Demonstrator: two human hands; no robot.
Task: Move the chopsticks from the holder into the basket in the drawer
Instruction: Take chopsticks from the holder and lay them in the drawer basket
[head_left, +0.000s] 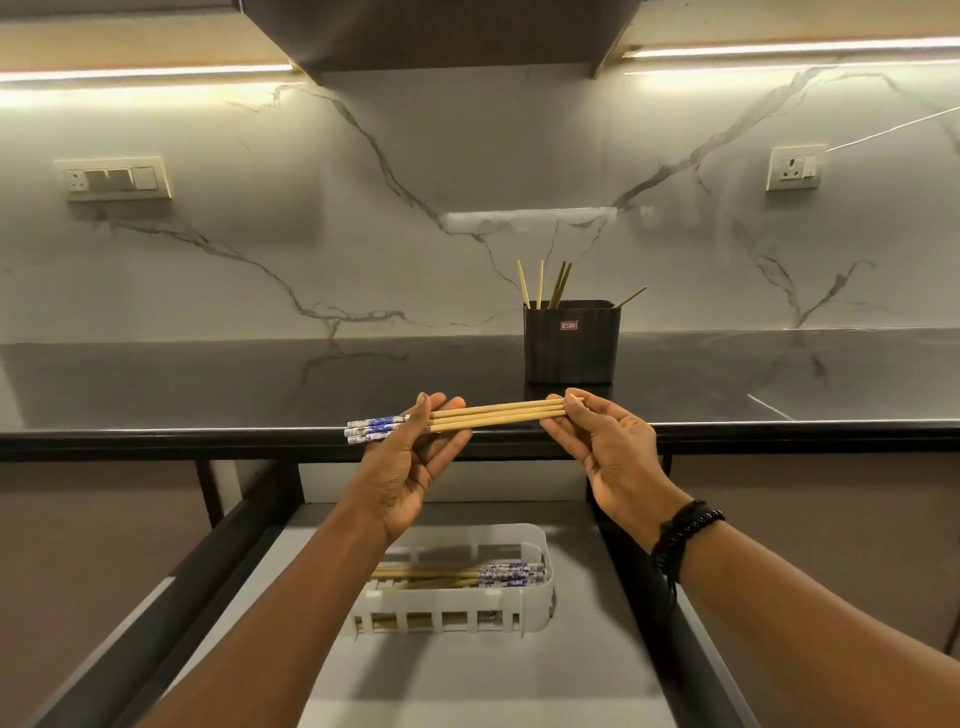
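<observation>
The step in hand is the carry: three chopsticks (498, 414) have left the holder (571, 343) and are not yet in the basket (535, 603). They lie side by side, level, in the air just above the front edge of the dark surface (234, 384). The left hand (410, 467) pinches them between thumb and fingers near their blue-and-white patterned ends. The right hand (613, 452) pinches the plain tips, so the hands are apart, one clamped on each end of the same bundle.

The holder stands upright toward the back of the surface, with several more sticks (540, 283) poking out of its top, so I judge the job to be partway through. Below the hands the drawer (467, 686) is pulled open. In it sits the white slotted basket, with a small pile of chopsticks (467, 574) already laid lengthwise inside (patterned ends to the right, opposite to the bundle in the hands).

The next move probably calls for lowering the bundle straight down, keeping it level and parallel to the basket's long side, then letting go at both ends together so nothing catches on the rim.
</observation>
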